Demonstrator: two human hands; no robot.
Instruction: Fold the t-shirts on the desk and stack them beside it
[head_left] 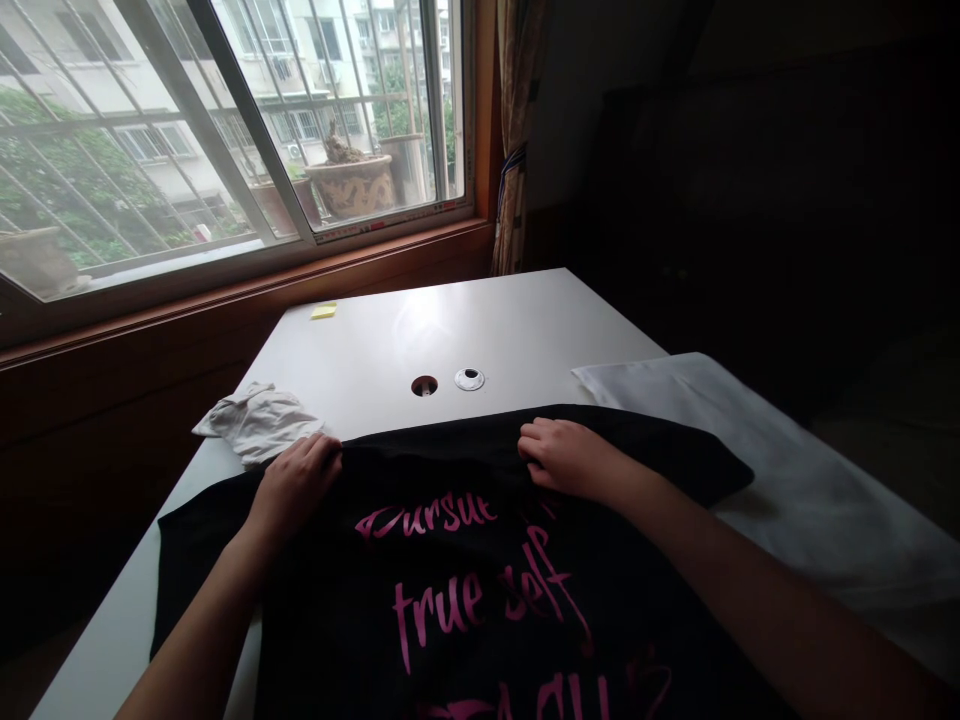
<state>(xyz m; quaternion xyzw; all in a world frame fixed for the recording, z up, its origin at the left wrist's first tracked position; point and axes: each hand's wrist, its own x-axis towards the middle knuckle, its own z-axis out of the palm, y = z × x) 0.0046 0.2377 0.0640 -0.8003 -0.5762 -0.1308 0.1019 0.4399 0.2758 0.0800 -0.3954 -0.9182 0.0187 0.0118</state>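
Observation:
A black shirt with pink lettering is spread over the near part of the white table, its sleeves reaching out to both sides. My left hand grips the shirt's far edge left of the lettering, fingers curled on the cloth. Farther right, my right hand has its fingers bent and closed on the cloth just below the same edge, above the lettering.
The white table bears a crumpled white cloth at left, a translucent white sheet at right and a yellow note. A round hole and its white cover lie mid-table. Beyond stands a barred window.

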